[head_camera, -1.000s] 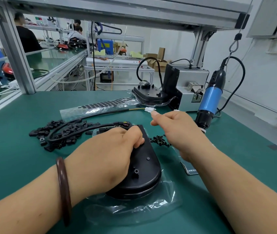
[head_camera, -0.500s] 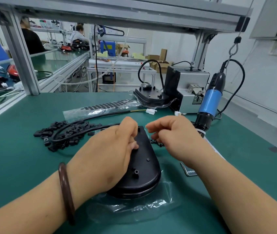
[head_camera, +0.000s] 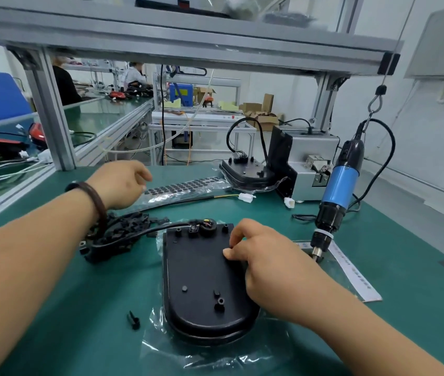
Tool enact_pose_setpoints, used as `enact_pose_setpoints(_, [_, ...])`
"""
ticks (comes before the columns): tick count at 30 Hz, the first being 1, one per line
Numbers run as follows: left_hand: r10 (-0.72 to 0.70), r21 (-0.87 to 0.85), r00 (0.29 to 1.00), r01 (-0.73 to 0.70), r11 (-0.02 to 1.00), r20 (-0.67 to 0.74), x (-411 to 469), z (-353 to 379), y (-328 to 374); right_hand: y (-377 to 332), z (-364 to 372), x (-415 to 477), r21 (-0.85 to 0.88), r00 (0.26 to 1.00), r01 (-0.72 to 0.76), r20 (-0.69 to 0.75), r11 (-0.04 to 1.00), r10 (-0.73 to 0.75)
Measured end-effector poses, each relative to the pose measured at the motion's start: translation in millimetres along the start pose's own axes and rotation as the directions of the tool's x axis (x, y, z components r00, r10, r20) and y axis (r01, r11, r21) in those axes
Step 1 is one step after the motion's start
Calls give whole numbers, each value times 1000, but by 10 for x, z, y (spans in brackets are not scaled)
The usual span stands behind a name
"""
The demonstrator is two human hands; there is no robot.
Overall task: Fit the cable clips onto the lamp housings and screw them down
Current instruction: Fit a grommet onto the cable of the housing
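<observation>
A black lamp housing point(head_camera: 196, 280) lies back-up on a clear plastic bag point(head_camera: 215, 354) in the middle of the green mat. Its black cable point(head_camera: 134, 234) runs left over a pile of black cable clips point(head_camera: 123, 226). One loose clip point(head_camera: 133, 320) lies on the mat left of the housing's near end. My right hand point(head_camera: 258, 256) holds the housing's right edge, with curled fingertips and thumb on its top face. My left hand point(head_camera: 123, 183) hovers with loosely curled fingers over the left end of a sheet of black pads point(head_camera: 185, 185); I see nothing in it.
A blue electric screwdriver point(head_camera: 337, 191) hangs tip-down at the right. Behind it stand a grey screw feeder point(head_camera: 307, 156) and a second housing point(head_camera: 245, 169). White connectors point(head_camera: 245, 197) lie on the mat. An aluminium frame post point(head_camera: 53, 118) rises at the left.
My left hand let go of the housing's top and moved up and left toward the pad sheet. My right hand dropped from the connector area onto the housing's right edge.
</observation>
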State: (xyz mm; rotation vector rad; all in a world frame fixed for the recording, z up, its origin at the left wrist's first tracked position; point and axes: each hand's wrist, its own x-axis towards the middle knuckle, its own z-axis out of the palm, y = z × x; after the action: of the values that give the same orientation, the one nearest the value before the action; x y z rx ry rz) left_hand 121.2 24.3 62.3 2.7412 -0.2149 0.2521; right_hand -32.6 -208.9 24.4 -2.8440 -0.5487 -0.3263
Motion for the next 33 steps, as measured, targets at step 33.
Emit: enact_pose_setpoints(33, [184, -153, 966, -157, 976, 183, 739, -372, 832, -79, -61, 8, -67, 998, -27, 63, 997, 31])
